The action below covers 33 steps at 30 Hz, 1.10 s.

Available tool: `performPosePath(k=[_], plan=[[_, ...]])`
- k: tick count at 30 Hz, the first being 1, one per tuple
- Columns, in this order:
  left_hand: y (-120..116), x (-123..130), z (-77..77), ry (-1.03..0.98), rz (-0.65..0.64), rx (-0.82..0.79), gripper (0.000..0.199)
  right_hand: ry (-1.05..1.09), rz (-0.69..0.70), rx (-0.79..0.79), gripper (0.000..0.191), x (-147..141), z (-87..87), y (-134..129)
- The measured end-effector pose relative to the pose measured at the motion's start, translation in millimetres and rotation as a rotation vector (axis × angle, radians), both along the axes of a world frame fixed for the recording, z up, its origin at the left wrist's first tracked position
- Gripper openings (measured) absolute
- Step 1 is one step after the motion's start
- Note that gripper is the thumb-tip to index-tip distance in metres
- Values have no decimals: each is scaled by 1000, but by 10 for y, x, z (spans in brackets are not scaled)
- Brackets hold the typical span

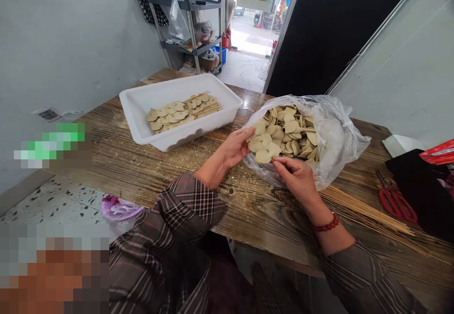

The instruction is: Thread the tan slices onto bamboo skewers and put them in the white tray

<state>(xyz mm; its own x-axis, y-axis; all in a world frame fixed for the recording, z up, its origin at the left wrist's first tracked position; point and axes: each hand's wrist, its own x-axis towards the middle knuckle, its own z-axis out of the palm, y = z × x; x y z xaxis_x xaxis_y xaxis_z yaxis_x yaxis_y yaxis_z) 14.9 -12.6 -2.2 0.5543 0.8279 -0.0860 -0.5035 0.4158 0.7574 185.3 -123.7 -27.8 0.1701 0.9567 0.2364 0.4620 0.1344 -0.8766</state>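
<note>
My left hand (234, 150) grips a cluster of flat, round beige slices (263, 147) along its left side, thumb on top. At the near right edge of this cluster, the fingertips of my right hand (296, 176) are pinched together; whether a stick runs through the slices is hidden. Just behind both hands lies an open clear plastic bag (335, 134), full of loose slices (289, 127) of the same kind. Thin wooden skewers (369, 212) lie in a bundle to the right of my right hand, partly under the bag.
A white plastic tub (184, 136) at the back left holds slices threaded on skewers (184, 110). Red-handled scissors (395, 203) and a black container (422, 191) sit at the right of the wooden table (213, 214). Beyond stand a grey trolley (204, 5) and a doorway.
</note>
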Motion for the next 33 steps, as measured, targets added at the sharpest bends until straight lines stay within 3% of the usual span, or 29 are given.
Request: performPosePath(k=[12, 33], plan=[[17, -8, 31, 11, 66, 37, 21, -3, 64, -51, 30, 0, 44, 8], [-47, 121, -70, -20, 38, 81, 33, -80, -26, -18, 32, -23, -14, 23]])
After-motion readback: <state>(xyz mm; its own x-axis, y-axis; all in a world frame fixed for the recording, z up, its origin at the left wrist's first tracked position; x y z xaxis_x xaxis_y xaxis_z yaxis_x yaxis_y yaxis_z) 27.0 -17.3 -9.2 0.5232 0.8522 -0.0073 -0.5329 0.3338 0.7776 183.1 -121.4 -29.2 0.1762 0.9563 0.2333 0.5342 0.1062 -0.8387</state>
